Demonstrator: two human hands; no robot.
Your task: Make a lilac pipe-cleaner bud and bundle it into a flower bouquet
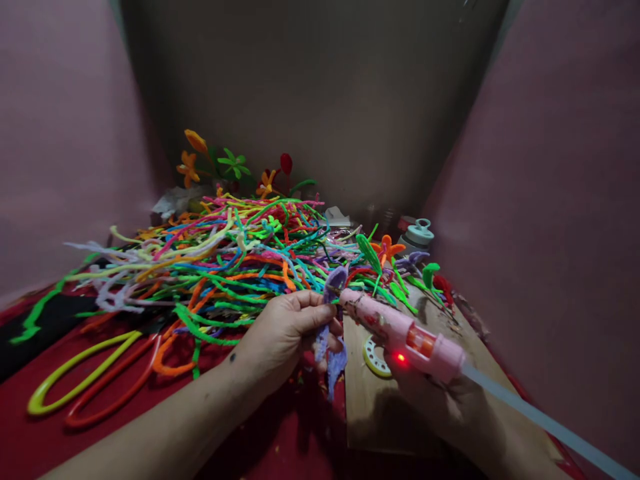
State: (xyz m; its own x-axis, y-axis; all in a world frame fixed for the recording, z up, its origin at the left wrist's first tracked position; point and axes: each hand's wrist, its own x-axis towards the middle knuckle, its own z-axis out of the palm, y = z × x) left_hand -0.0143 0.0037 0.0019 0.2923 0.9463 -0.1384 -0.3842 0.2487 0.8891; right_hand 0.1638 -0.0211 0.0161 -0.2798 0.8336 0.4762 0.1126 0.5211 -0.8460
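Note:
My left hand [295, 327] pinches a purple pipe-cleaner flower [336, 363], whose petals stick out above and below the fingers. My right hand [440, 400] is wrapped round a pink hot glue gun [385, 317] with a red light glowing on its side. From the gun's rear end runs a long translucent glue stick [540, 413]. The gun's nozzle points left and is at the flower's upper petal, just beside my left fingertips; whether it touches cannot be made out. Behind my left hand spreads a big heap of coloured pipe cleaners [225, 267].
Scissors with yellow and red handles [113, 413] lie at left on the red cloth [165, 453]. A wooden board [370, 427] carries a yellow-rimmed roll [376, 357]. Finished pipe-cleaner flowers [187, 168] stand at the back; a bottle with a pale lid [420, 232] is behind at right.

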